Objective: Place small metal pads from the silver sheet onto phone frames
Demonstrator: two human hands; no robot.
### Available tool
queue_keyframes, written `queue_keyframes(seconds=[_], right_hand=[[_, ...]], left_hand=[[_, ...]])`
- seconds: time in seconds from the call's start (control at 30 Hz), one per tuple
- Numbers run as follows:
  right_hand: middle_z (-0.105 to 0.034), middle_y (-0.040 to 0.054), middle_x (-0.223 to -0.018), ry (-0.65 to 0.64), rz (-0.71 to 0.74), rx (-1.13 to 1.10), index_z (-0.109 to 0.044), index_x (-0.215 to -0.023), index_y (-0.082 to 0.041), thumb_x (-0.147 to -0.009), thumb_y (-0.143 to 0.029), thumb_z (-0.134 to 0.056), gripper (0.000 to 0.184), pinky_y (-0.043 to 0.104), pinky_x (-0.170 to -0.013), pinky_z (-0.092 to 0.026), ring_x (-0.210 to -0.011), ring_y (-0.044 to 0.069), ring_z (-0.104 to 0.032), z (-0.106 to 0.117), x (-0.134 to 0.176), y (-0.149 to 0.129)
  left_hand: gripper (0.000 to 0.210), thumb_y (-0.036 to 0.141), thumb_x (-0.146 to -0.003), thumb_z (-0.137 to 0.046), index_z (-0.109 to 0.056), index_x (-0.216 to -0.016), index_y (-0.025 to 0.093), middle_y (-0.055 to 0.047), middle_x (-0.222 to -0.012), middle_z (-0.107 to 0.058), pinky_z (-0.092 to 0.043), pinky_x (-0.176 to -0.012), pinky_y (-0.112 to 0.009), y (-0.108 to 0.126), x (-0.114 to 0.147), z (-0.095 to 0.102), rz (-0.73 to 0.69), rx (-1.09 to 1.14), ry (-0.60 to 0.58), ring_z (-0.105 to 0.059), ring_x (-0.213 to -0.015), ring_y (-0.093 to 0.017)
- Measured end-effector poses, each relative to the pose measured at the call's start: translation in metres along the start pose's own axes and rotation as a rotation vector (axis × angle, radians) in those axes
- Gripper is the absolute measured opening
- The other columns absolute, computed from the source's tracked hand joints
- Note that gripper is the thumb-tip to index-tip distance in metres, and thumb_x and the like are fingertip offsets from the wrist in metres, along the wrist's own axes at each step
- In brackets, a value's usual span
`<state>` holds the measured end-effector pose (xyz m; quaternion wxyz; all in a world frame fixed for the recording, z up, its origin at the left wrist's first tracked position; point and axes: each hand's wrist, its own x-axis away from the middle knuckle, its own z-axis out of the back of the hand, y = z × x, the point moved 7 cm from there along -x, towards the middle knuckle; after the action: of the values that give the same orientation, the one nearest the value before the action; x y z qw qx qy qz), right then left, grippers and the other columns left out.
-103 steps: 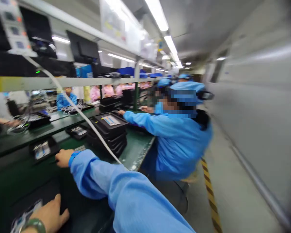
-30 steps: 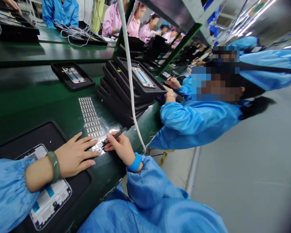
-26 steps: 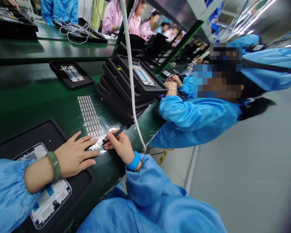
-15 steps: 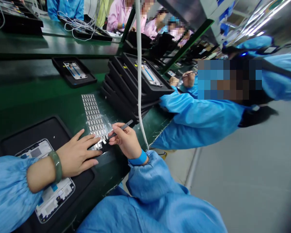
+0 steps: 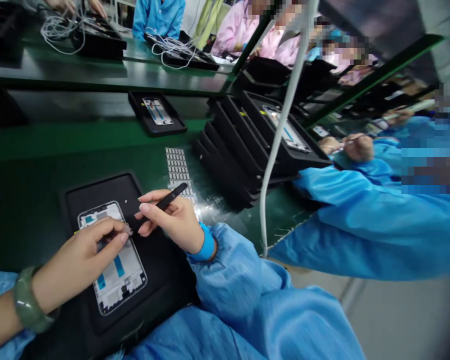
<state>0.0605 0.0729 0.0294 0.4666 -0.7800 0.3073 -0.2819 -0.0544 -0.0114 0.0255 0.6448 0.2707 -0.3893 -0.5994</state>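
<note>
My right hand (image 5: pixel 174 220) grips dark tweezers (image 5: pixel 172 196) between thumb and fingers, their upper end pointing up and right. The tweezer tips are hard to see beside my left fingertips. My left hand (image 5: pixel 93 247), with a green bangle at the wrist, is closed in a pinch over a phone frame (image 5: pixel 133 270). What the pinch holds is too small to name. The silvery frame with blue strips lies in a black tray (image 5: pixel 165 285). Beyond my right hand lies a sheet of small metallic pieces (image 5: pixel 177 167), its near end partly hidden.
A stack of black trays (image 5: pixel 228 155) stands at the right, with another phone frame in the top one. A single tray (image 5: pixel 157 115) sits farther back. A white cable (image 5: pixel 281 140) hangs in front of the stack. A co-worker's blue sleeve (image 5: pixel 345 195) is at the right.
Both hands have moved from the sheet to above the phone frame. My left hand has gone from spread flat to a pinch. The view has shifted left.
</note>
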Motion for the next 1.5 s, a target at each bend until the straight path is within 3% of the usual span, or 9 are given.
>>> queue_keyframes(seconds=[0.1,0.17,0.23,0.4,0.63,1.5], right_hand=[[-0.067,-0.0024,-0.066,0.026,-0.004,-0.01,-0.06,-0.092,-0.015,-0.07,-0.034,-0.072,0.031,0.02,-0.05,-0.057,-0.049,0.009,-0.065,-0.003,-0.013,0.002],[-0.068,-0.0022,-0.068,0.044,-0.017,-0.034,-0.06,-0.091,-0.016,-0.07,-0.035,-0.073,0.032,0.02,-0.053,-0.058,-0.051,0.008,-0.065,-0.006,-0.022,0.004],[-0.069,-0.001,-0.071,0.044,-0.055,-0.068,-0.061,-0.086,-0.015,-0.068,-0.036,-0.074,0.03,0.02,-0.057,-0.059,-0.055,0.008,-0.066,-0.011,-0.031,0.01],[-0.069,-0.0002,-0.074,-0.011,-0.162,-0.123,-0.063,-0.076,-0.013,-0.062,-0.031,-0.079,0.028,0.02,-0.067,-0.059,-0.07,0.011,-0.07,-0.025,-0.042,0.03],[-0.067,-0.0027,-0.066,-0.034,-0.211,0.017,-0.063,-0.097,-0.016,-0.068,-0.027,-0.075,0.033,0.021,-0.057,-0.058,-0.06,0.012,-0.07,-0.027,-0.042,0.048],[-0.069,-0.0015,-0.061,-0.034,-0.217,0.136,-0.066,-0.101,-0.017,-0.074,-0.027,-0.07,0.029,0.021,-0.059,-0.058,-0.059,0.012,-0.069,-0.026,-0.04,0.049]], left_hand=[[0.041,0.053,-0.085,-0.044,-0.052,-0.114,0.024,-0.005,-0.109,-0.061,-0.051,-0.081,-0.034,-0.017,0.014,0.023,-0.008,-0.179,0.16,-0.06,-0.095,-0.021],[0.05,0.055,-0.083,-0.047,-0.047,-0.121,0.023,-0.009,-0.122,-0.055,-0.045,-0.094,-0.044,-0.023,0.023,0.038,-0.091,-0.397,0.293,-0.052,-0.112,-0.026],[0.054,0.056,-0.082,-0.049,-0.046,-0.123,0.019,-0.012,-0.13,-0.049,-0.036,-0.103,-0.051,-0.03,0.029,0.042,-0.176,-0.545,0.335,-0.041,-0.125,-0.03],[0.047,0.049,-0.084,-0.05,-0.045,-0.12,0.019,-0.011,-0.128,-0.051,-0.036,-0.106,-0.049,-0.041,0.039,0.03,-0.246,-0.547,0.287,-0.035,-0.131,-0.028],[0.04,0.042,-0.086,-0.05,-0.045,-0.119,0.019,-0.011,-0.132,-0.047,-0.032,-0.108,-0.05,-0.035,0.045,0.02,-0.237,-0.56,0.306,-0.034,-0.132,-0.027],[0.037,0.039,-0.086,-0.051,-0.046,-0.117,0.018,-0.011,-0.132,-0.048,-0.03,-0.11,-0.049,-0.032,0.045,0.02,-0.238,-0.575,0.306,-0.035,-0.132,-0.027]])
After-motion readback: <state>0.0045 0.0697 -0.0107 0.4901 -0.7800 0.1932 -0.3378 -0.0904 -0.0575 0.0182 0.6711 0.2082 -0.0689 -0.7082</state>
